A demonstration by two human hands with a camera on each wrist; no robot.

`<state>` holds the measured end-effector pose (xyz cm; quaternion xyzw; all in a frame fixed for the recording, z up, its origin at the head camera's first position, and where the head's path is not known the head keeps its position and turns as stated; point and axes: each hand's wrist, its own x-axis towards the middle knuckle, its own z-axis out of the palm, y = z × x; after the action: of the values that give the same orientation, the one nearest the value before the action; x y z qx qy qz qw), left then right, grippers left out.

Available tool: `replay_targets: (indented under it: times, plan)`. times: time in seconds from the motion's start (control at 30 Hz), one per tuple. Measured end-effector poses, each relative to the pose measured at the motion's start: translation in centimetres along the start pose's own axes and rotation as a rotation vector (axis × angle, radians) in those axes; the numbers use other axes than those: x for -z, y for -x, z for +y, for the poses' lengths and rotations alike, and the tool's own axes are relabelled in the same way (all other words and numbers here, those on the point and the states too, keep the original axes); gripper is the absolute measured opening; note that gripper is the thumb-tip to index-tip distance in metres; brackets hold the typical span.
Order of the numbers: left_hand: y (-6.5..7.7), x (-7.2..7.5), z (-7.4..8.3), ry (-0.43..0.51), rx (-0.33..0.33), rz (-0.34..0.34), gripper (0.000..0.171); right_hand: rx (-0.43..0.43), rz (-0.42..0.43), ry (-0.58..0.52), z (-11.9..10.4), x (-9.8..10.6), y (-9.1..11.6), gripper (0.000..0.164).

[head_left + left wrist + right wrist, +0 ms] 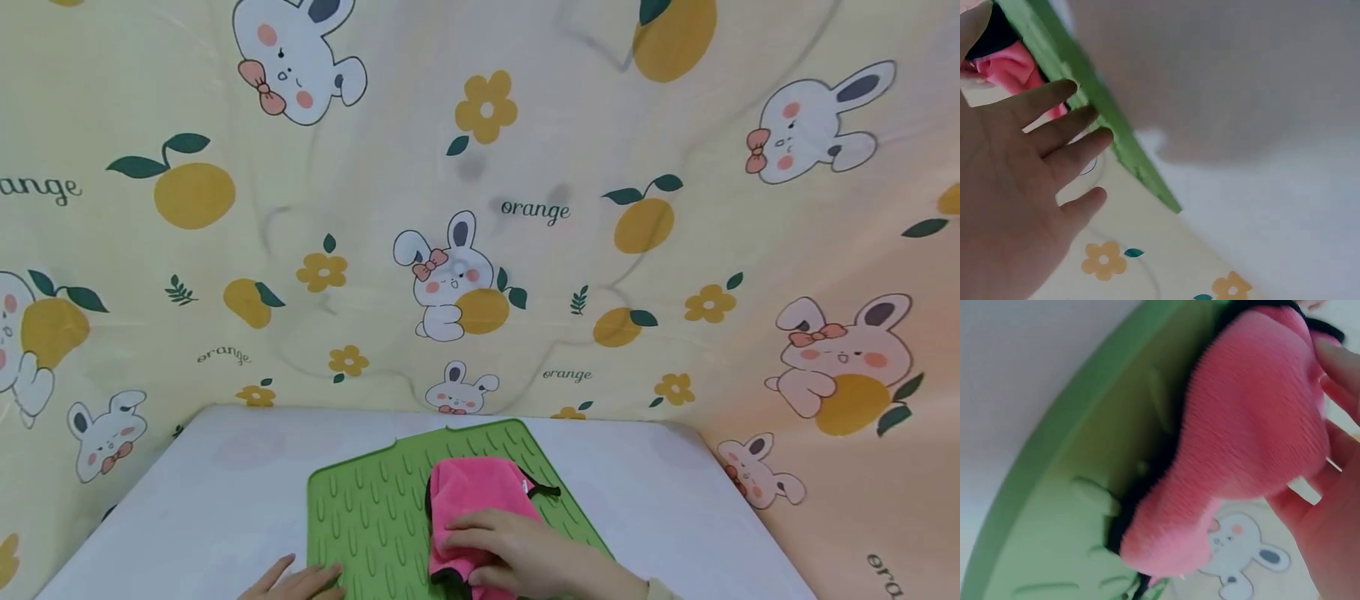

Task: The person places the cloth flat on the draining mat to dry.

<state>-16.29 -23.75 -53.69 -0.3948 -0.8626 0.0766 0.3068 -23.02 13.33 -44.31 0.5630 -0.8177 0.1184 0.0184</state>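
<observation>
A pink fleece piece with black trim [480, 483] lies on a green ridged mat [352, 508], a short black strap sticking out at its far right corner. Its exact kind is not clear. My right hand [532, 554] grips the near part of the fleece. In the right wrist view, the thumb and fingers pinch the bunched pink fabric [1254, 412] near its black edge. My left hand [296, 581] is at the mat's near left edge, holding nothing. The left wrist view shows its fingers spread and fairly straight beside the green mat [1072, 62].
The mat lies on a white table [225, 475]. Behind and at the sides hangs a cream curtain [405, 167] printed with rabbits, oranges and flowers. White tabletop shows on both sides of the mat.
</observation>
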Motion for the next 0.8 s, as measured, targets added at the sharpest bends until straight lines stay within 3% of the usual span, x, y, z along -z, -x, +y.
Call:
replay_targets:
  times: [0.07,0.17,0.2,0.27,0.4,0.5,0.63,0.8]
  plan:
    - [-2.1,2.0,-0.5,0.125,-0.001,-0.093,0.050,-0.023,0.017,-0.019,-0.1,0.5,0.3,0.048]
    - [-5.3,3.8,-1.0,0.298,0.081,-0.292,0.052,-0.059,0.067,-0.035,-0.1,1.3,0.6,0.049]
    - [-6.1,4.0,-1.1,0.333,0.111,-0.310,0.052,-0.070,0.091,-0.039,0.1,1.6,0.8,0.049]
    - [-7.6,4.0,-1.2,0.358,0.164,-0.290,0.048,-0.096,0.145,-0.059,0.4,2.1,1.0,0.048]
    - [-10.4,3.0,-1.4,0.361,0.252,-0.149,0.031,-0.190,0.266,-0.089,1.5,2.9,1.6,0.047]
    - [-12.5,1.7,-1.9,0.412,0.330,-0.090,0.022,-0.243,0.382,-0.131,2.8,2.9,2.1,0.046]
    - [-14.7,-0.1,-2.6,0.543,0.444,-0.088,0.016,-0.281,0.523,-0.170,5.0,2.4,2.6,0.042]
    - [-16.2,-2.1,-3.3,0.725,0.549,-0.150,0.014,-0.392,0.595,-0.211,7.3,1.3,3.2,0.038]
